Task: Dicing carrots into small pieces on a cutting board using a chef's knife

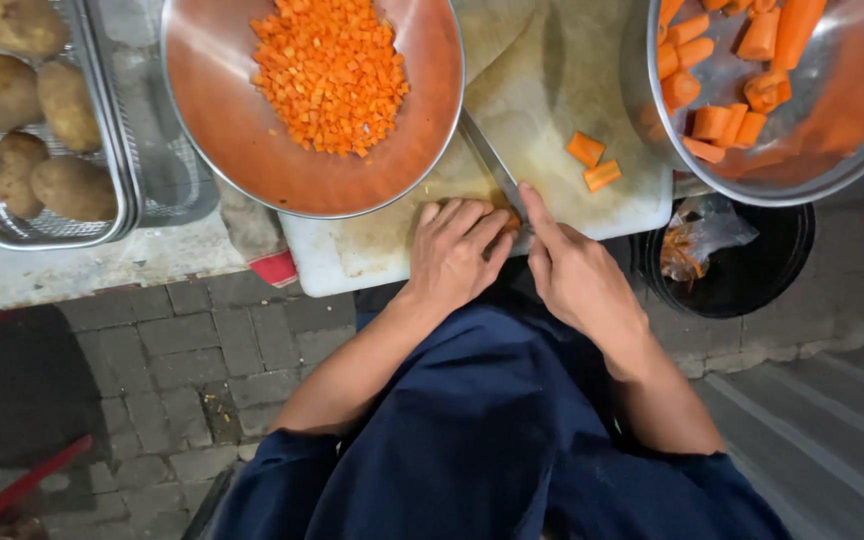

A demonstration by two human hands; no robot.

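Head view, looking straight down over the person's lap. I note a white cutting board (pixel 372 255) lying on the edge of a pale work surface (pixel 102 265), with both bare hands at its near edge.

Right hand (pixel 577 275): clenched around the handle of a knife (pixel 492 160), index finger stretched along the spine. The handle itself is hidden in the fist. The blade runs up and to the left, its tip under the rim of the bowl of diced carrot (pixel 232 130).

Left hand (pixel 457 250): fingers curled, knuckles forward, pressing down on a small orange carrot piece (pixel 510 220) right beside the blade. Only a sliver of that piece shows past the fingertips, so I cannot tell its shape.

Two more carrot chunks (pixel 592 162) lie loose on the board, to the right of the blade and well apart from both hands.

Upper right: a second metal bowl (pixel 832 150) holds large carrot chunks and overhangs the board's far right corner. Below it, on the ground, stands a black bucket (pixel 752 280) with a crumpled clear plastic bag (pixel 702 235) at its rim.

Upper left: a wire tray (pixel 117 170) holds several unpeeled potatoes (pixel 37 120). A red cloth (pixel 274 268) peeks out beneath the board's left edge. The person wears dark blue clothing (pixel 482 440); grey paving bricks (pixel 192 360) cover the ground.
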